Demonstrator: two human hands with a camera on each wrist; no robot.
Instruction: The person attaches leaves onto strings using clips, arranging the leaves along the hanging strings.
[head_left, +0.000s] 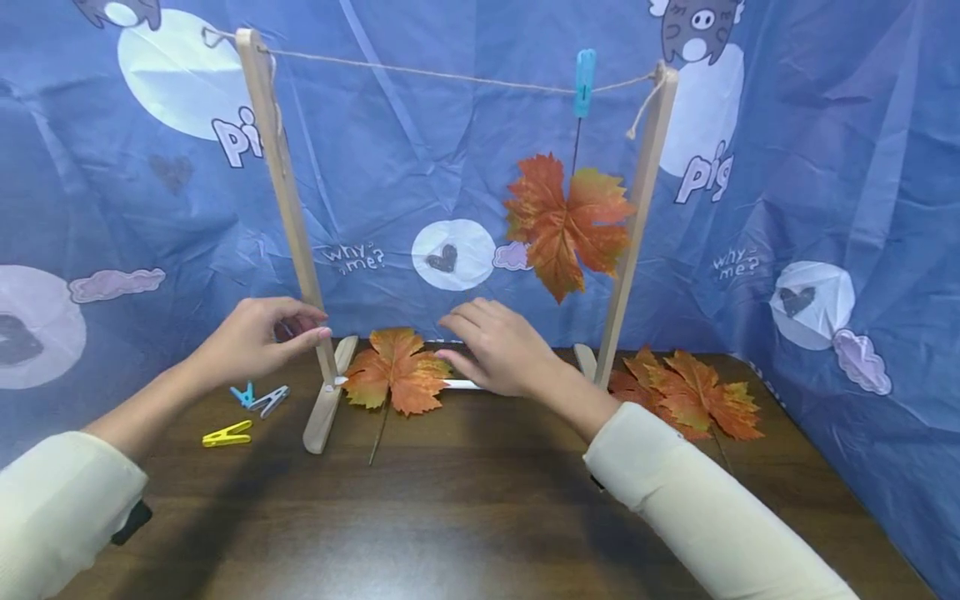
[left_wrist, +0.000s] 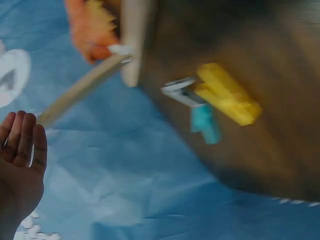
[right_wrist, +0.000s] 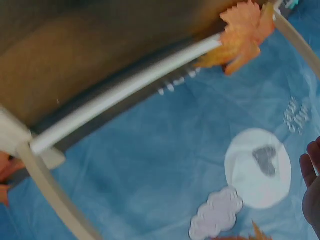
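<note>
My left hand (head_left: 258, 337) is held in the air by the left wooden post (head_left: 288, 200), fingers loosely bent and nothing held. My right hand (head_left: 498, 346), also holding nothing, hovers over the white rod (head_left: 461, 384) with relaxed fingers. Between the hands, an orange maple-like leaf (head_left: 397, 371) leans over the rod's left end, its stem pointing toward me. Higher up, a blue clothespin (head_left: 585, 83) pins another orange leaf (head_left: 570, 221) by its stem to the string (head_left: 420, 73) tied between the posts.
Left of the frame lie a yellow clothespin (head_left: 227, 434), a grey one (head_left: 272, 401) and a teal one (head_left: 243, 394). More orange leaves (head_left: 697, 396) lie beyond the right post (head_left: 637, 225). Blue printed cloth (head_left: 420, 167) hangs behind the brown table (head_left: 420, 517).
</note>
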